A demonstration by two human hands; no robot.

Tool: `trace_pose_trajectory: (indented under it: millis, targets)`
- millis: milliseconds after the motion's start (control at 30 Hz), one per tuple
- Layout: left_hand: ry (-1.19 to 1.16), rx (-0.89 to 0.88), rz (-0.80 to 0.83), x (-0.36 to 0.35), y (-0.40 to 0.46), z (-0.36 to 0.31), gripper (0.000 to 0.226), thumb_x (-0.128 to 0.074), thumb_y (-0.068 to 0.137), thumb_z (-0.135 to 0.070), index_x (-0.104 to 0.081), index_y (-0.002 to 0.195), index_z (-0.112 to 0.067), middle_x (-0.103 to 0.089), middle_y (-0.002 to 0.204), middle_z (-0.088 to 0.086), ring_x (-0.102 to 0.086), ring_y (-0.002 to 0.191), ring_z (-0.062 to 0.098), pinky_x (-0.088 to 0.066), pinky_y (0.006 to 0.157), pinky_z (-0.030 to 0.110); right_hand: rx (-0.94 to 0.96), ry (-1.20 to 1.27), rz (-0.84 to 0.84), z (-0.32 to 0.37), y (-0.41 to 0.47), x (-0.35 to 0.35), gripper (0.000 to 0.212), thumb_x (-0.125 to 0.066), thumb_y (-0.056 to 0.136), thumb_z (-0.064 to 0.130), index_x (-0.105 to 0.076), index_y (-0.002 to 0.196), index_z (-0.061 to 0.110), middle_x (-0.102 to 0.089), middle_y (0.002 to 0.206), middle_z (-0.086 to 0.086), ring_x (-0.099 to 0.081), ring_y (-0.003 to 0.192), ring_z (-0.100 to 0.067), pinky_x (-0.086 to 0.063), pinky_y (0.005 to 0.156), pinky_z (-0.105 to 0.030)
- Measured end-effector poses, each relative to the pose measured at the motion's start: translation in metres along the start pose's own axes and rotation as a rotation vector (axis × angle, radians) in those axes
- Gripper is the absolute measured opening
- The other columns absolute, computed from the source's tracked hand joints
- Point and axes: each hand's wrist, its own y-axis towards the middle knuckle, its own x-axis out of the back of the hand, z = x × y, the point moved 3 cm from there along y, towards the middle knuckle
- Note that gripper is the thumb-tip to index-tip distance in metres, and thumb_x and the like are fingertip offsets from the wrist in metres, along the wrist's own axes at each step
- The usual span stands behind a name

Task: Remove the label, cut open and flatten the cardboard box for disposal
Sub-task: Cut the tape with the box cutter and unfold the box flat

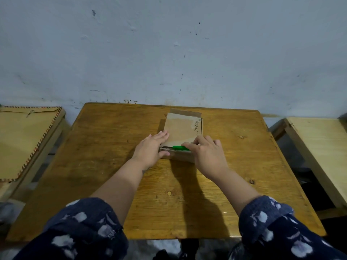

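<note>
A small brown cardboard box [183, 128] lies on the wooden table [112, 147], with handwriting along its right edge and a flap raised at its far end. My left hand [151, 147] presses flat on the box's near left corner with straight fingers. My right hand [207, 154] grips a green-handled cutter [180, 147], which lies along the box's near top edge with its blade pointing left. No separate label is visible on the box.
A woven-edged stool or seat [26, 139] stands to the left of the table. A pale wooden bench [319, 147] stands to the right. A blue-grey wall [169, 53] rises right behind the table's far edge.
</note>
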Motion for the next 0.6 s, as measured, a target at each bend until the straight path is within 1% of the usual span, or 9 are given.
trace_pose_trajectory:
  millis: [100,233,300,400,467,600]
  targets:
    - [0.011,0.002,0.001,0.001,-0.001,-0.001,0.076,-0.067,0.084,-0.034,-0.026,0.148,-0.029,-0.021,0.155,-0.013,-0.022,0.143,0.011,-0.018,0.117,0.036,0.002,-0.012,0.012,0.000,0.000,0.002,0.044,-0.046,0.094,0.020,-0.048,0.135,0.036,-0.055,0.113,0.000,-0.046,0.105,-0.023,-0.027,0.078,-0.035]
    - [0.055,-0.014,-0.011,0.001,-0.002,-0.005,0.075,-0.066,0.085,-0.033,-0.025,0.148,-0.027,-0.021,0.156,-0.011,-0.021,0.143,0.009,-0.015,0.117,0.033,0.059,-0.077,-0.020,0.007,0.001,0.006,0.043,-0.053,0.089,0.017,-0.055,0.129,0.032,-0.058,0.104,-0.004,-0.049,0.099,-0.027,-0.032,0.077,-0.038]
    - [0.071,-0.022,-0.010,0.002,-0.002,-0.005,0.075,-0.066,0.086,-0.032,-0.025,0.148,-0.026,-0.020,0.156,-0.010,-0.020,0.143,0.009,-0.014,0.117,0.033,0.081,-0.106,-0.009,0.008,-0.001,0.009,0.046,-0.052,0.090,0.017,-0.050,0.133,0.032,-0.056,0.109,-0.005,-0.047,0.103,-0.027,-0.033,0.081,-0.038]
    - [0.082,-0.041,0.000,0.002,-0.003,-0.004,0.074,-0.065,0.087,-0.027,-0.024,0.149,-0.024,-0.019,0.156,-0.009,-0.019,0.143,0.008,-0.011,0.116,0.031,0.061,-0.134,0.022,-0.005,-0.007,0.015,0.050,-0.045,0.092,0.016,-0.040,0.139,0.034,-0.051,0.116,-0.004,-0.043,0.107,-0.026,-0.031,0.085,-0.038]
    - [0.088,-0.058,0.007,0.002,-0.003,-0.005,0.074,-0.064,0.087,-0.026,-0.023,0.149,-0.023,-0.019,0.157,-0.008,-0.017,0.144,0.007,-0.009,0.116,0.029,0.033,-0.157,0.034,-0.018,-0.014,0.019,0.052,-0.042,0.092,0.016,-0.038,0.141,0.035,-0.051,0.115,-0.002,-0.042,0.106,-0.024,-0.031,0.085,-0.038]
    - [0.111,-0.067,0.006,0.001,-0.003,-0.011,0.073,-0.063,0.089,-0.027,-0.023,0.149,-0.022,-0.019,0.157,-0.007,-0.016,0.144,0.007,-0.009,0.117,0.030,-0.006,-0.178,0.044,-0.036,-0.025,0.019,0.056,-0.043,0.090,0.013,-0.039,0.140,0.037,-0.051,0.110,0.000,-0.043,0.104,-0.023,-0.032,0.083,-0.037]
